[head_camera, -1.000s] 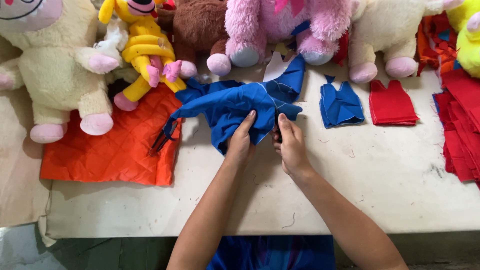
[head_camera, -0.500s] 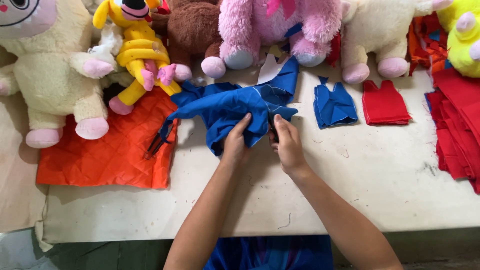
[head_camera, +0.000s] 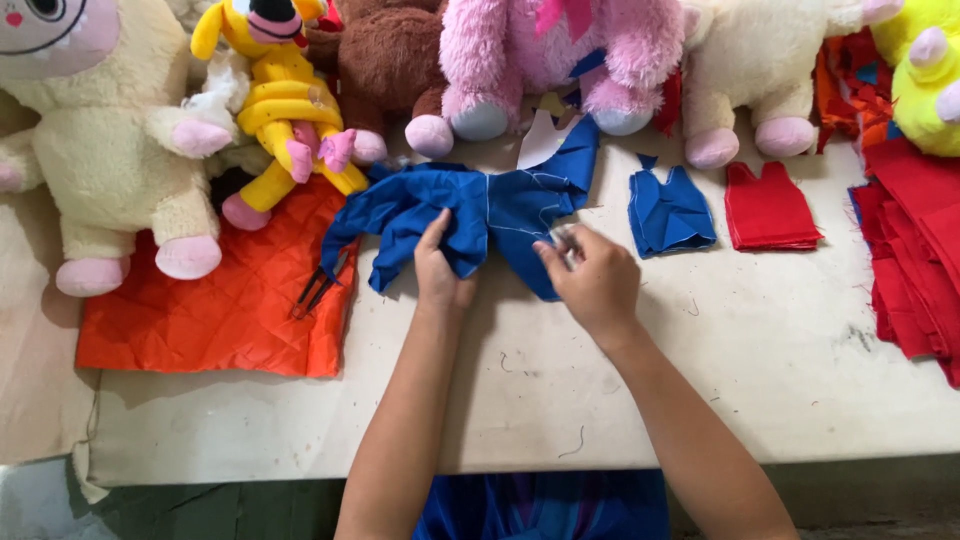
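Hands have spread blue cloth wider (right perhaps pinching).

we see a royal blue cloth piece, an orange quilted sheet with a diamond stitch pattern, a small red garment, a pink plush toy, a yellow plush toy and a cream plush toy with pink feet.

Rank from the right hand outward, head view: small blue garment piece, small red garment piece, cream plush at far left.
1. small blue garment piece: just up and to the right of the right hand, on the table.
2. small red garment piece: further right, beside the blue one.
3. cream plush: far left, beyond the left hand and the orange quilted cloth.
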